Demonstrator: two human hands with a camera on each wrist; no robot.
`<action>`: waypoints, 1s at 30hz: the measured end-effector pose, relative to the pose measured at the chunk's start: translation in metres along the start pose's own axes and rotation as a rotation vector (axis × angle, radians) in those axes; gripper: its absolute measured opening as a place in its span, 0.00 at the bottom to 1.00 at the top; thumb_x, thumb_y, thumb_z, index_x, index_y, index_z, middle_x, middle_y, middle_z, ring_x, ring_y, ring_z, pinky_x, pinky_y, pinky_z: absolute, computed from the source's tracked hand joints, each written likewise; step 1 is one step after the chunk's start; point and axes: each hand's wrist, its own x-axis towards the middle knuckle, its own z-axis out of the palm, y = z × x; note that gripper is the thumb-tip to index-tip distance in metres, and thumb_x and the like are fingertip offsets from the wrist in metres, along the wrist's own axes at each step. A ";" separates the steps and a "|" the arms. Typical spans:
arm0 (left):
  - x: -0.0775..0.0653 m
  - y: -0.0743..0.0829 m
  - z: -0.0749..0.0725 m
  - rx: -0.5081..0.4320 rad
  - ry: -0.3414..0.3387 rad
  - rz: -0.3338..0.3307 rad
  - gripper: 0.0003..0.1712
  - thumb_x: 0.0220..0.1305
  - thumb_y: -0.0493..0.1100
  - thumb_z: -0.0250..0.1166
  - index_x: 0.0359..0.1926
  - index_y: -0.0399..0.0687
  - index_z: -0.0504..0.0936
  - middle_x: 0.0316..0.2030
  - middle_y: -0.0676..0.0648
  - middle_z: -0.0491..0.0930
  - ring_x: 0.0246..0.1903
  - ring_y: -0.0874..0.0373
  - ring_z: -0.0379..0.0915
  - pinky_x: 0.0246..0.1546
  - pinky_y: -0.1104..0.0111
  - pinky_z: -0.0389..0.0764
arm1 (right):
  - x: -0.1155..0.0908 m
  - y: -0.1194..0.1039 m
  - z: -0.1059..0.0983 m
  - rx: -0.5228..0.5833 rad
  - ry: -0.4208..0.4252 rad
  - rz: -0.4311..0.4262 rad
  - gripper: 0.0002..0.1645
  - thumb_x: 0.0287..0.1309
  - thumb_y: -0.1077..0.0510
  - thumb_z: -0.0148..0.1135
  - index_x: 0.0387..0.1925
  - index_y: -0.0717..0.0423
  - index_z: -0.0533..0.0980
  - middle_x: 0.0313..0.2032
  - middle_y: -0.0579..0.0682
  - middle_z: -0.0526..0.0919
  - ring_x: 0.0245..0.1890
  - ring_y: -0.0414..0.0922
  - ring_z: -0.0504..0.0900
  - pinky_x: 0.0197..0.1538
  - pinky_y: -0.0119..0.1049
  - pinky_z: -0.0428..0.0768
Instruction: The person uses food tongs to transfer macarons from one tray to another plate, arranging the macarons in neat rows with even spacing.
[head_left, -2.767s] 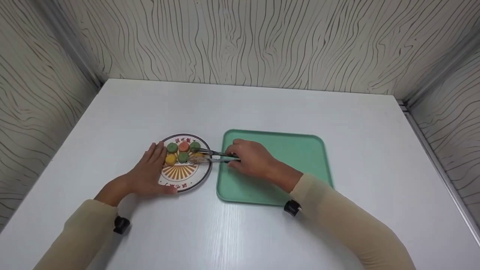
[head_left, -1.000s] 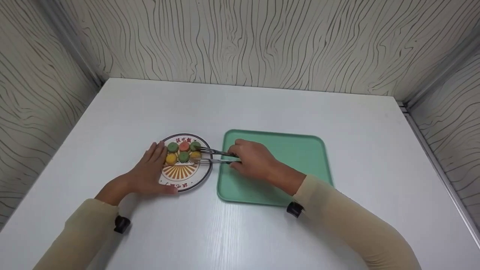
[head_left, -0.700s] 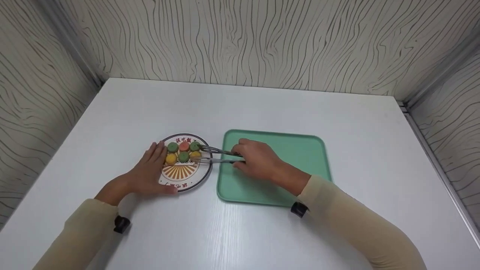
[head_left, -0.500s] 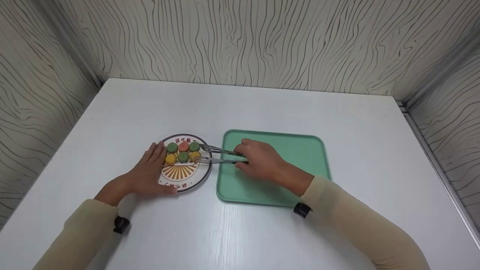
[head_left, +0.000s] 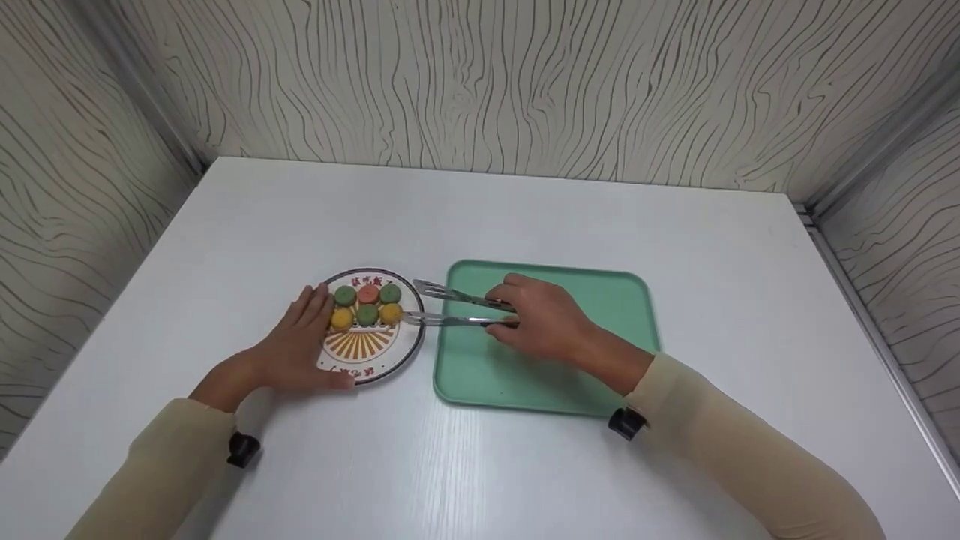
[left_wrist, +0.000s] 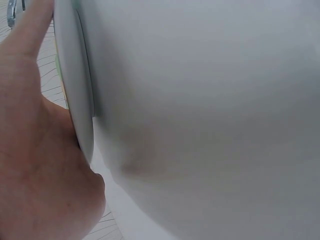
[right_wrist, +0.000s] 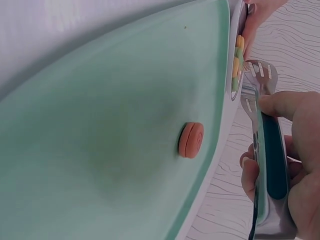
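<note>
Metal tongs with a dark grip are held in my right hand above the green tray. Their two tips stand apart and hold nothing; one is close beside the right-hand yellow macaron, the other over the plate's right rim. My left hand rests along the left edge of the round patterned plate, fingers straight, thumb at its near rim. On the plate, several green, yellow and pink macarons sit in two rows. A reddish macaron stands on the tray in the right wrist view; my right hand hides it from the head view.
The plate lies to the left of the tray on a white table, with a narrow gap between them. Wood-grain patterned panels enclose the table at the back and both sides.
My right hand has drawn the tongs back to the right, off the right-hand green and yellow macarons, and the tips have spread apart. Those macarons stay on the plate. My left hand keeps still.
</note>
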 end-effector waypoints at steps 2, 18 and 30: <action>-0.001 0.002 -0.002 0.007 -0.007 -0.004 0.79 0.50 0.78 0.69 0.78 0.26 0.39 0.79 0.31 0.30 0.77 0.34 0.18 0.75 0.40 0.40 | -0.004 0.003 -0.002 -0.002 0.005 0.005 0.17 0.59 0.53 0.73 0.49 0.56 0.85 0.37 0.51 0.82 0.31 0.41 0.77 0.36 0.39 0.79; 0.000 0.000 -0.001 0.012 -0.027 -0.008 0.79 0.50 0.78 0.68 0.78 0.27 0.37 0.79 0.32 0.28 0.77 0.34 0.17 0.74 0.39 0.40 | -0.029 0.020 -0.008 0.065 0.073 0.056 0.22 0.56 0.44 0.76 0.46 0.54 0.86 0.37 0.47 0.83 0.30 0.39 0.76 0.34 0.37 0.77; 0.000 -0.001 -0.001 0.022 -0.020 -0.010 0.80 0.50 0.78 0.68 0.78 0.26 0.38 0.79 0.31 0.29 0.77 0.33 0.18 0.74 0.40 0.40 | -0.049 0.038 -0.010 0.088 0.058 0.131 0.19 0.56 0.54 0.76 0.49 0.53 0.86 0.37 0.47 0.82 0.30 0.39 0.73 0.33 0.36 0.73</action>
